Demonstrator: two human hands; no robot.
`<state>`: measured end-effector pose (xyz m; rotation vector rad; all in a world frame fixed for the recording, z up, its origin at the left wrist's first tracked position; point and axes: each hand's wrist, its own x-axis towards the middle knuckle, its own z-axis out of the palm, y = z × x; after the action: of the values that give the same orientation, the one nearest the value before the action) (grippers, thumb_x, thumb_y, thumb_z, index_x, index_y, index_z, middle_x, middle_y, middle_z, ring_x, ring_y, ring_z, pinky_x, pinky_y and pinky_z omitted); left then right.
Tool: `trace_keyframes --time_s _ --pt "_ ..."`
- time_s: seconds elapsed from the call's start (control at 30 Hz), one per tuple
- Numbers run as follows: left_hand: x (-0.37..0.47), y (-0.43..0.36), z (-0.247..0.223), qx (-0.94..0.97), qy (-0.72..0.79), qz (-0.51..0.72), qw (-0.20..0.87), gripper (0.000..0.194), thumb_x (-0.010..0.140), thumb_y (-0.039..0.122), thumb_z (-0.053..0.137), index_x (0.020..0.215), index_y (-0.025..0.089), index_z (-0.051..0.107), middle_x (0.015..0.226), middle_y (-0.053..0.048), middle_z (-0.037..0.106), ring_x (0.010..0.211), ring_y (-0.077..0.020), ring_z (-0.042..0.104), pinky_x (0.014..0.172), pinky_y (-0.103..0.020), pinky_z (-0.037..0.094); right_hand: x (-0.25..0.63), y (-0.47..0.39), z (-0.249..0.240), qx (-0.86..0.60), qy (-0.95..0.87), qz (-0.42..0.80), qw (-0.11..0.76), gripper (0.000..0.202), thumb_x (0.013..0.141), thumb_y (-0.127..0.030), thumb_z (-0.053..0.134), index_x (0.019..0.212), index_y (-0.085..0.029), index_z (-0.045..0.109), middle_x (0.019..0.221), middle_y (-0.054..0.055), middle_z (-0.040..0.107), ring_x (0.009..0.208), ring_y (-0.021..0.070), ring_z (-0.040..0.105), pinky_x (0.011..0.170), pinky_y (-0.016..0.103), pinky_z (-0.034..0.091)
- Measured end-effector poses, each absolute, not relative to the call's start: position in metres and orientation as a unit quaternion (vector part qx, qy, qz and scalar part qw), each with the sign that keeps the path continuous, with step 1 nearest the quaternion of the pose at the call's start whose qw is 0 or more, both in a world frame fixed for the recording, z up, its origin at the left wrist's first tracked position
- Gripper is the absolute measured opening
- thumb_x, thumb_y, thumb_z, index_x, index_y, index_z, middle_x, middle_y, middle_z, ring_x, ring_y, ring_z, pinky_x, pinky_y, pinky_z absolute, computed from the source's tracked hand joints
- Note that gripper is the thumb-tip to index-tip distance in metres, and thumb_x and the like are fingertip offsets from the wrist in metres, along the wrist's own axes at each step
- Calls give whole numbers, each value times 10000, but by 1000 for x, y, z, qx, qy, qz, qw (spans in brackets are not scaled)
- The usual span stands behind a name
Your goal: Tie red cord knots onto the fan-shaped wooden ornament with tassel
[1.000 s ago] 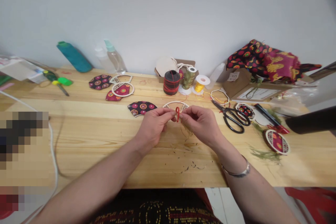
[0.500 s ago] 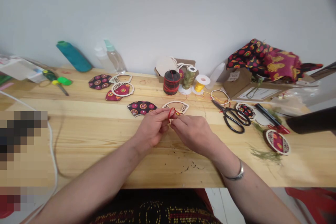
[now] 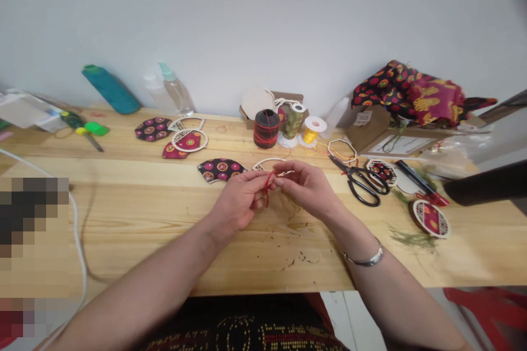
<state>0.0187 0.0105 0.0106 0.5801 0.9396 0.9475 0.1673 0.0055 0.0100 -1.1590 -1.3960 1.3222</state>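
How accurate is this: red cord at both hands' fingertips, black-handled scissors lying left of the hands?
Not left: the head view shows the scissors to the right of the left hand and right hand. The red cord is at their fingertips.

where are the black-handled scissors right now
In the head view, the scissors lie on the table just right of the right hand, their handles beside the octagonal patterned piece.

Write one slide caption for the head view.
Left hand pinches a red cord, right hand close against it, above a wooden table with black-handled scissors.
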Motion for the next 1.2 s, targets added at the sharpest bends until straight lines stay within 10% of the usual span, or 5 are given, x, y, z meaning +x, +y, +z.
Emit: trace_keyframes --time_s 0.47,1.2 --pt "23 6 9 347 451 409 713 141 621 259 758 649 131 709 523 17 572 342 -13 321 353 -186 197 165 5 13 -516 -502 521 459 213 695 -356 675 676 -162 592 573 -32 537 457 49 360 397 200 254" --pt "22 5 9 322 446 406 730 126 627 234 754 648 123 697 542 19 561 348 -5 291 357 -186 198 168 6 14 -530 -477 560 423 247 620 -358 725 699 -148 620 577 -18 580 462 55 371 426 207 262"
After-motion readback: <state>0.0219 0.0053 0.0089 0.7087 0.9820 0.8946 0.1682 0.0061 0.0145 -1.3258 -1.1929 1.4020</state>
